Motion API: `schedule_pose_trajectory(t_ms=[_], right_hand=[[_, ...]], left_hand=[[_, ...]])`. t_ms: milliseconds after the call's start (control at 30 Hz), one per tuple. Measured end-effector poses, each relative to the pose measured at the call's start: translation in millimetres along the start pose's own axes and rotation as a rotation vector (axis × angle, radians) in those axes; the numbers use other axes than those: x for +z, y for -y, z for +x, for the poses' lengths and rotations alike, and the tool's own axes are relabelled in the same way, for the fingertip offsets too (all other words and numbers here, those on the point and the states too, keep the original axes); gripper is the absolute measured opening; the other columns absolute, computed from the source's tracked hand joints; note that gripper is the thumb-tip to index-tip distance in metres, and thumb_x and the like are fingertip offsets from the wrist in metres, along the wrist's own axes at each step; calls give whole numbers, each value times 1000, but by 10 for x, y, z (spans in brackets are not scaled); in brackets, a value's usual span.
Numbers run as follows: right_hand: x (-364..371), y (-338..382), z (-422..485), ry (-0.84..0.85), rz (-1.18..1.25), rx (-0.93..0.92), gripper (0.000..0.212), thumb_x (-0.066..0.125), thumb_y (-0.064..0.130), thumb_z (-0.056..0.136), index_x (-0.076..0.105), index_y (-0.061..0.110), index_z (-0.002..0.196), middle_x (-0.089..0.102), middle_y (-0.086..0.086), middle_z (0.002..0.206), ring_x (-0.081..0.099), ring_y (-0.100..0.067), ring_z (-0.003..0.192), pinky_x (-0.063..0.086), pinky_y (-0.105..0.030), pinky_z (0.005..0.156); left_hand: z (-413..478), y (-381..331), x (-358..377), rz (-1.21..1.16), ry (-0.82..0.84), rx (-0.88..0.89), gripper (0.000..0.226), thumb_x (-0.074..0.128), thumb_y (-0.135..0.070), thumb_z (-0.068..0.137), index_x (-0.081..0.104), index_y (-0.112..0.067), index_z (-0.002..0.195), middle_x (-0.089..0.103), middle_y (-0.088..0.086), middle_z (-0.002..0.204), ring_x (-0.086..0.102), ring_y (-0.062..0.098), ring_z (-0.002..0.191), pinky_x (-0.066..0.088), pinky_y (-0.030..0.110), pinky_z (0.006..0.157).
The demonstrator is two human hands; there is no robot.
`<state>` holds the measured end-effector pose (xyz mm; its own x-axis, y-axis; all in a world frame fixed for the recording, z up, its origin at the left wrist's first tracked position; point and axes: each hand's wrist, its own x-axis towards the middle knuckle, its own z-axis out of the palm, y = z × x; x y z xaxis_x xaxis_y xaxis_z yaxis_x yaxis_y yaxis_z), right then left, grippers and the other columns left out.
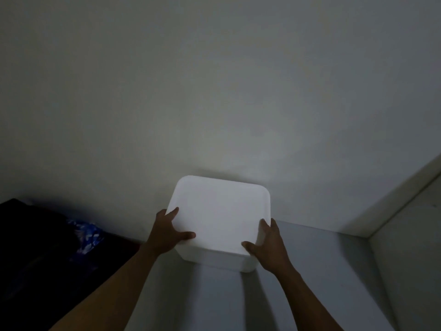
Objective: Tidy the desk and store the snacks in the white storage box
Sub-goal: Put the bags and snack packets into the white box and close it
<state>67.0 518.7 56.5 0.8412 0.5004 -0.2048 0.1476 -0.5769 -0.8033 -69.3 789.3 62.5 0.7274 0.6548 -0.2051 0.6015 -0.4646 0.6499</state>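
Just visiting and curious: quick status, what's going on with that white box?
Left hand and right hand grip opposite sides of the white storage box. Lid on, box against the wall. Nothing blocking.

A white storage box (218, 220) with rounded corners stands on a pale grey surface (310, 271), its far side against a plain wall (214, 91). Its top looks closed and blank. The left hand (167, 232) grips the box's left side, thumb across the near top edge. The right hand (268, 244) clasps the right near corner, fingers spread along the side. At the surface's left edge lies dark fabric (31, 247) with a blue patterned patch (87, 235). A pale panel (405, 235) bounds the right edge.
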Motion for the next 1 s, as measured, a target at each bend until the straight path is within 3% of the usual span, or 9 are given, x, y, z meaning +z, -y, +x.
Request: schedule_pose_trajectory(t_ms=[233,433,567,700,867,1000], right_hand=[[80,-82,23,-72,29,38,95,79,36,81,24,6,154,18,-9,161,25,-23,147,26,-33,118],[204,-115,-17,-72,-73,14,86,55,45,96,5,12,158,-11,-10,165,0,-24,153,11,-32,120],[199,-127,-27,-38,-163,10,83,44,48,100,-4,12,157,-18,-13,163,-6,-27,153,6,-33,121],[127,-80,44,-4,-112,75,89,56,48,95,4,13,158,-2,-11,163,16,-28,150,23,-39,118],[89,7,437,-81,-114,168,87,56,51,93,5,24,157,17,-14,159,40,-35,137,36,-43,110],[17,82,832,-136,-141,225,90,55,56,91,1,29,157,33,-15,150,46,-40,131,40,-49,106]], left_hand=[[72,49,45,13,25,32,111,88,-52,60,35,-16,151,23,16,156,29,30,143,26,39,118],[135,148,147,35,63,77,110,79,-59,69,24,-17,155,13,12,162,21,31,147,25,46,119],[179,165,180,133,104,92,107,69,-62,77,13,-19,157,3,13,163,13,33,148,18,47,121],[252,173,162,166,171,73,112,66,-69,75,3,-26,157,-7,10,163,7,34,149,18,49,121],[534,62,56,128,234,79,137,75,-80,50,2,-32,156,-2,-1,163,18,26,148,27,47,117],[957,-76,84,101,188,89,118,68,-73,70,-3,-31,156,19,9,160,29,28,145,29,44,116]])
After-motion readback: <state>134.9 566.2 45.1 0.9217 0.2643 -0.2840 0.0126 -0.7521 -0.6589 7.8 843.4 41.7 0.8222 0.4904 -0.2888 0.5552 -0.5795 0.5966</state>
